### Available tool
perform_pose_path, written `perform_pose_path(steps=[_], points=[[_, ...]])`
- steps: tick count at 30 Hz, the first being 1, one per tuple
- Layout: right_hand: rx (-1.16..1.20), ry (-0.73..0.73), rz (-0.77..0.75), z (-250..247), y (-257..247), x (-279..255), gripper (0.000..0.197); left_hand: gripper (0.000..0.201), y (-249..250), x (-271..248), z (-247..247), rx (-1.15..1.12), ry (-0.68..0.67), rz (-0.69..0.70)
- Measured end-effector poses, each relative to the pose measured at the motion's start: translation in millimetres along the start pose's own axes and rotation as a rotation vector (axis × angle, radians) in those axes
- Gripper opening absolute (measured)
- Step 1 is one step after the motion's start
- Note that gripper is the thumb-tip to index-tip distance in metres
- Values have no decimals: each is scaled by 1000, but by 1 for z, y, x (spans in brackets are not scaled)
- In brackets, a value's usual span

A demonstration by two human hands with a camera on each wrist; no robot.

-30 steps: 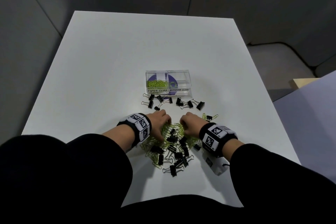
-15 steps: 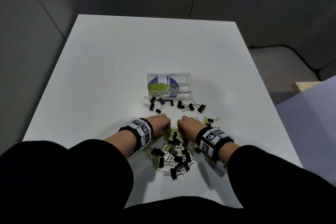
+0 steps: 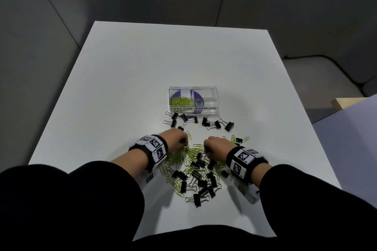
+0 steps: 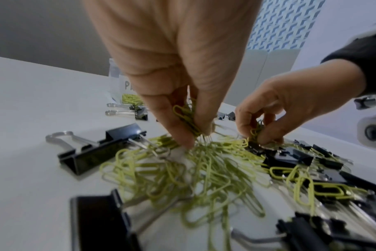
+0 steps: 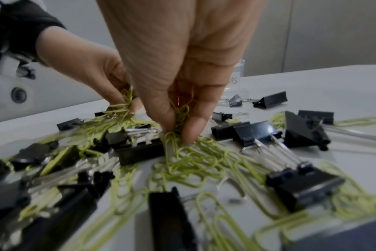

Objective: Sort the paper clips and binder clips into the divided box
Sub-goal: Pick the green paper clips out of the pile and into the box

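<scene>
Left hand [image 4: 178,71]: fingers pinch a bunch of green wire paper clips [image 4: 187,118], frame centre.
Right hand [image 5: 182,68]: fingers pinch more of them.
Black metal binder clips [image 3: 201,181]: lower centre pile.
Clear plastic divided box [image 3: 208,96]: above the pile.

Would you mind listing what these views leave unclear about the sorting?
- Head view: both hands' fingertips are hidden by their own backs.
- Left wrist view: the divided box is mostly blocked by the left hand.
- Wrist views: near paper clips are blurred, uncountable.
- Head view: whether the binder clips compartment is empty is unclear.
</scene>
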State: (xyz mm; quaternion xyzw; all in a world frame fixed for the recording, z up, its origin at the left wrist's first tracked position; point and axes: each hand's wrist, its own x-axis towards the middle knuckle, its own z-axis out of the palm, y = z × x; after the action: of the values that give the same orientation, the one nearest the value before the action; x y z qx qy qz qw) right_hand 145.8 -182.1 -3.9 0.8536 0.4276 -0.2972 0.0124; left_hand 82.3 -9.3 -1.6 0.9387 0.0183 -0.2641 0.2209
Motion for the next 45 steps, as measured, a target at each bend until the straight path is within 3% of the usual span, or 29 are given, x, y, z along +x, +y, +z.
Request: perform_pose_path(steps=[6, 12, 17, 22, 28, 34, 39, 43, 45], points=[[115, 14, 4, -31, 12, -2, 19, 23, -6, -9, -19, -136, 116, 28], [229, 201, 59, -91, 17, 10, 19, 22, -20, -10, -64, -205, 273, -6], [258, 414, 72, -131, 9, 47, 22, 21, -38, 3, -105, -175, 461, -82], [304, 439, 94, -128, -13, 92, 23, 23, -49, 20, -118, -172, 547, -126], [398, 368, 82, -114, -20, 114, 33, 24, -52, 44, -113, -154, 515, -128], [393, 382, 35, -115, -1, 91, 16, 26, -36, 64, -106, -126, 373, -49], [222, 184, -68, -92, 3, 64, 18, 34, -30, 64, -97, -5, 240, -13], [68, 35, -59, -57, -5, 55, 23, 23, -22, 45, -88, 51, 303, 63], [31, 13, -29, -42, -10, 55, 26, 19, -17, 32, -76, 92, 216, 96]])
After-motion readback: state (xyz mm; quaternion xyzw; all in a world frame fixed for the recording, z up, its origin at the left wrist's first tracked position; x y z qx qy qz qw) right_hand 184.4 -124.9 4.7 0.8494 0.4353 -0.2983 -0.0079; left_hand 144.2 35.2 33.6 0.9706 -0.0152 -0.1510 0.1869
